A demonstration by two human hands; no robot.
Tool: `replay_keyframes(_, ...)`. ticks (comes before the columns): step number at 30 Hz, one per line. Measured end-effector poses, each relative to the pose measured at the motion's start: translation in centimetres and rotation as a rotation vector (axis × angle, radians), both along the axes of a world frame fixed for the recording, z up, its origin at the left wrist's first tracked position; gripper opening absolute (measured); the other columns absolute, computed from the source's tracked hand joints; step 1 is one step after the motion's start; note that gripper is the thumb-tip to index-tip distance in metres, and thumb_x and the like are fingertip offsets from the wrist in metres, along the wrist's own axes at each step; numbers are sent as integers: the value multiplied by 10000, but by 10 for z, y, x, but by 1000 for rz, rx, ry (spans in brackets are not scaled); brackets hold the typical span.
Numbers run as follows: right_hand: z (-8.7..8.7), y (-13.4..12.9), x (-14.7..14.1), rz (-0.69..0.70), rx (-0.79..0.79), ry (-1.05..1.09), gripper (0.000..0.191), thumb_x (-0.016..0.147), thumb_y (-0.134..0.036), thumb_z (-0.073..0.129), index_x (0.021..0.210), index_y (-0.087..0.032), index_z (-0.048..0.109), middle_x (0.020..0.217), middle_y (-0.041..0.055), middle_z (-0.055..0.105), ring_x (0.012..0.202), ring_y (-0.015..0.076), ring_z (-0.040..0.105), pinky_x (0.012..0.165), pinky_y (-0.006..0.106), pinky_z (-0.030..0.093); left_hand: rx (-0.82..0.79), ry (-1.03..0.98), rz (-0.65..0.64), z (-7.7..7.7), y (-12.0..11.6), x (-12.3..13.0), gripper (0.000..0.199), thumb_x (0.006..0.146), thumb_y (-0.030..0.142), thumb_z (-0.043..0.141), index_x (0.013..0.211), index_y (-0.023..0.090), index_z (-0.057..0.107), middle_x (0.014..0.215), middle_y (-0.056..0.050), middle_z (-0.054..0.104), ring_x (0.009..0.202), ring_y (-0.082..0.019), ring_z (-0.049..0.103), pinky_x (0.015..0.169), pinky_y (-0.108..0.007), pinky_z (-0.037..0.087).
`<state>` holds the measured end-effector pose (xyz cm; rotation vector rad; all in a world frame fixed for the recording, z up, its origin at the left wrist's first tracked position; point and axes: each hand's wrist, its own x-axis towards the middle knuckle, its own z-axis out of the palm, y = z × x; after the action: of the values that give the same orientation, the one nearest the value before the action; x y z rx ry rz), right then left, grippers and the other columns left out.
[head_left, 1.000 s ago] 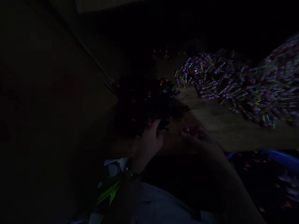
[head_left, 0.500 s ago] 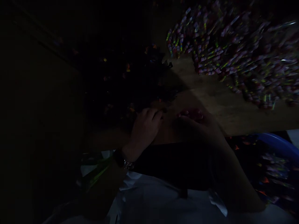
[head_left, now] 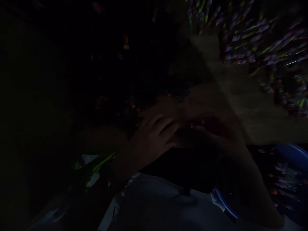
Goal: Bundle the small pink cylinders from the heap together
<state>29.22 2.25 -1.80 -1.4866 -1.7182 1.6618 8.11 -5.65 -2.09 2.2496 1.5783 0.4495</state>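
Observation:
The view is very dark and smeared by motion. My left hand (head_left: 154, 138) is over the near edge of the wooden table (head_left: 243, 106), palm down, its fingers stretched out and a little apart. Nothing shows in it. My right hand (head_left: 216, 136), just to its right, is curled around a bunch of small glossy red pieces (head_left: 211, 123); their exact kind is too dark to make out. Left of and beyond my hands lies a dark heap (head_left: 125, 73) with a few orange and yellow specks.
A large pile of small, brightly wrapped stick-like pieces (head_left: 264, 41) covers the table's far right. Below the table edge at right stands a blue tub (head_left: 293, 154) with similar colourful pieces and orange bits inside. Something green (head_left: 103, 162) shows at lower left.
My left hand has moved slightly right and nearer to me, its fingers spreading. My right hand still holds the red pieces. The view has shifted, so the pile sits further up and right.

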Motion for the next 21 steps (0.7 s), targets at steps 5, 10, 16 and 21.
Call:
replay_keyframes(5,5,0,-1,107,-43,-19,223,749,-390,698,891,-234,626,891,36,664,872,224,624,763,323,498,88,19,23,-1,-3,0,275,929,178,438,1182,171,544,1098,-62,617,1084,-201,515,925,-353,414)
replay_keyframes(10,1,-1,-7,16,8,13,219,738,-399,709,860,-235,631,893,38,665,874,228,629,777,329,494,142,112,134,-6,3,10,190,923,204,454,1042,133,583,946,-76,638,926,-227,532,780,-362,426)
replay_keyframes(16,-3,-5,-6,-5,-21,-14,250,735,-425,710,875,-231,637,875,38,671,849,223,638,733,311,499,122,193,151,-5,5,11,180,902,191,497,1063,194,577,938,-49,608,849,-201,505,737,-346,401)
replay_keyframes(21,-1,-5,-6,8,-8,-48,247,715,-428,724,849,-238,639,880,26,668,855,217,628,734,304,490,118,191,168,-3,3,13,132,894,174,500,980,213,592,907,-29,585,828,-196,484,714,-340,391)
